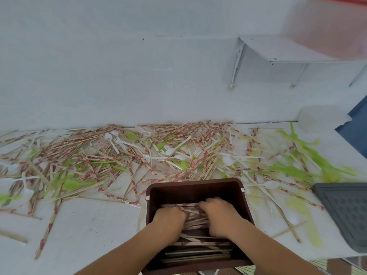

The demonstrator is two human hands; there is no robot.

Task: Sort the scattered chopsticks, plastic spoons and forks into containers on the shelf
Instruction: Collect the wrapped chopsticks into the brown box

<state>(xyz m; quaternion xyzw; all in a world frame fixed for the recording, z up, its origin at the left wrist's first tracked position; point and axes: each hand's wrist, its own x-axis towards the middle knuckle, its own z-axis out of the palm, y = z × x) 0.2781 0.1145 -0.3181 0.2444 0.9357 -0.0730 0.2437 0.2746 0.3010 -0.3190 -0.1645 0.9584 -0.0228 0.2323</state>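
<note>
Both hands are down in the brown bin [194, 182], side by side. Left hand [170, 223] and right hand [220, 217] each curl fingers round the same bundle of chopsticks [193, 213].

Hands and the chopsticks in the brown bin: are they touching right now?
Touching. The head view shows the left hand and right hand curled over the chopsticks inside the brown bin, with no gap.

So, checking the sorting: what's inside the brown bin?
Only chopsticks show in the brown bin; the left hand and right hand grip a bundle. What lies under the hands is hidden.
</note>
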